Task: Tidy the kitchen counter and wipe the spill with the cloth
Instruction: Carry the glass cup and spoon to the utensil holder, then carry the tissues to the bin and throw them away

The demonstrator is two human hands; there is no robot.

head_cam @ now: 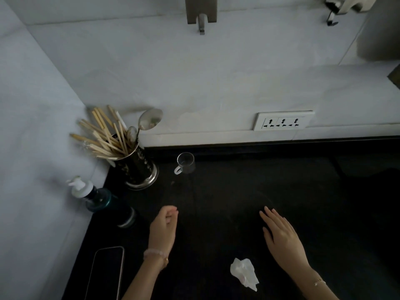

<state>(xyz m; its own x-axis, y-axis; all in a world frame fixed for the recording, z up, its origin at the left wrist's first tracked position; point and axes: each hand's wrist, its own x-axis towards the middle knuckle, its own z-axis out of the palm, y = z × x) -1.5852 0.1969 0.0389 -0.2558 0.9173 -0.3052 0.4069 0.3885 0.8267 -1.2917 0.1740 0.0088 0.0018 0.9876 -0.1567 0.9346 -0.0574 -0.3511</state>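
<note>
On the black kitchen counter (238,191) lies a crumpled white cloth (244,273), near the front edge between my two arms. My right hand (281,237) hovers flat over the counter, fingers stretched and together, holding nothing, just up and right of the cloth. My left hand (163,228) is loosely curled with fingertips bent in, and I see nothing in it. A small clear glass cup (185,163) with a white handle stands upright further back. No spill shows on the dark surface.
A metal holder (138,167) full of chopsticks and spoons stands in the back left corner. A dark pump bottle (101,200) stands left of my left hand. A phone (106,273) lies at the front left. A wall socket (283,121) is behind.
</note>
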